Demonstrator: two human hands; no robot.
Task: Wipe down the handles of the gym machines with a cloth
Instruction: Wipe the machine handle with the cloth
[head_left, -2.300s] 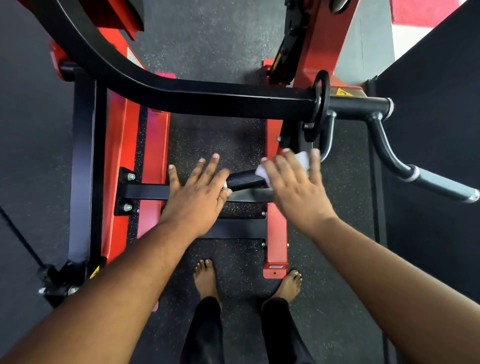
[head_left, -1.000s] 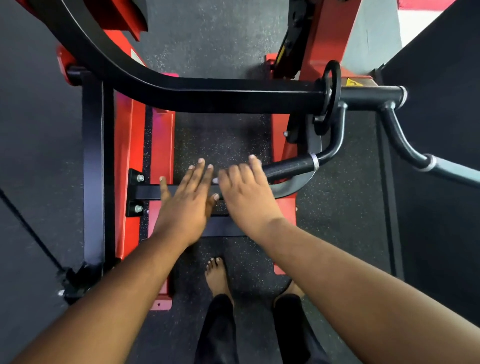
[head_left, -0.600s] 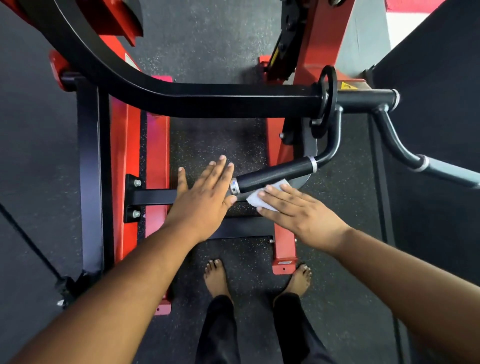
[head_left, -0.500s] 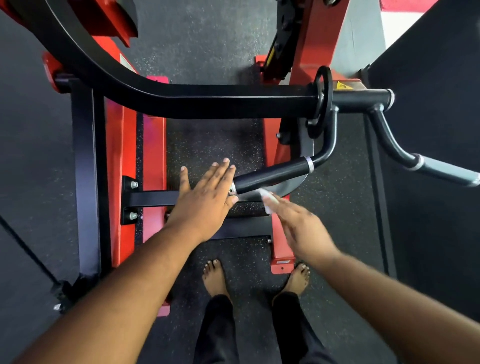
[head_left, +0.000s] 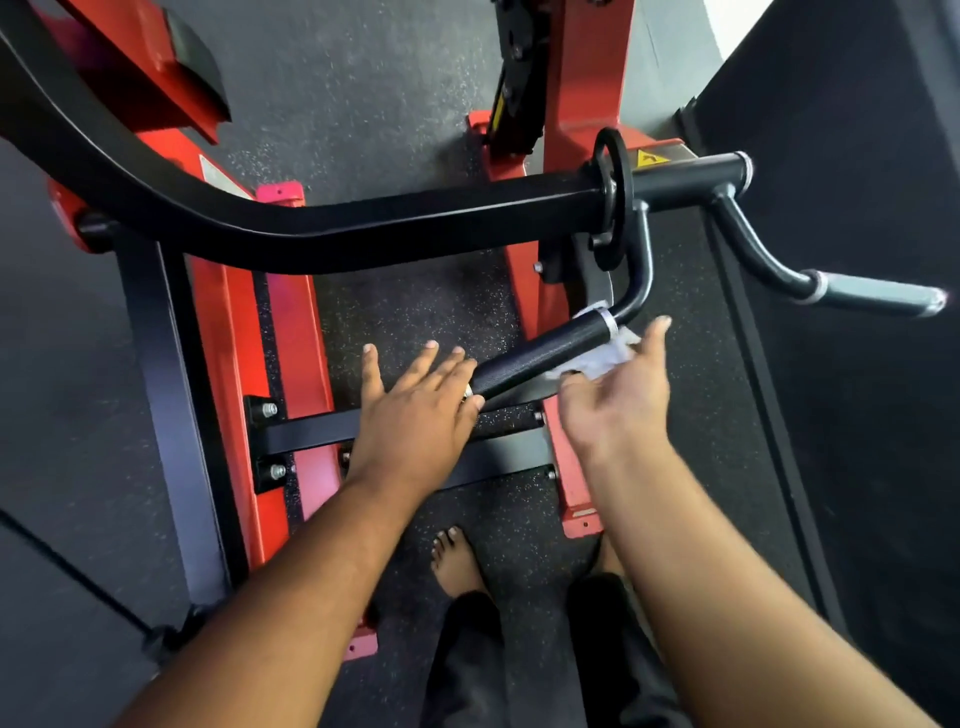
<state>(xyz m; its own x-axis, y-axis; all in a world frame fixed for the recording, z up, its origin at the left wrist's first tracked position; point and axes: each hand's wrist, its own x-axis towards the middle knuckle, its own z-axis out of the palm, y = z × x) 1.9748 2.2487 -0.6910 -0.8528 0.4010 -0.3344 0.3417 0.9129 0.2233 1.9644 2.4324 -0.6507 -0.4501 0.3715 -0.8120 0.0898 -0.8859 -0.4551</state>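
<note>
You are looking down over your own arms at a red and black gym machine (head_left: 228, 364) standing on a dark speckled rubber floor (head_left: 415, 312). On the left, its red frame and a black upright run away from you, and a thick curved black arm (head_left: 322, 228) crosses the view from upper left to right. Your left hand (head_left: 415, 410) lies flat and spread, fingers straight, palm resting on the near end of a short black handle (head_left: 540, 353) that slopes up to the right. Just right of that, your right hand (head_left: 618, 395) is turned palm up, thumb pointing away from you, fingers curled under the handle, holding a white cloth (head_left: 597, 358) against its underside and far end. Farther right, a second handle with a grey grip (head_left: 872, 296) sticks out, well apart from both hands. Below, your bare feet (head_left: 457, 561) and dark trouser legs stand between your forearms.
</note>
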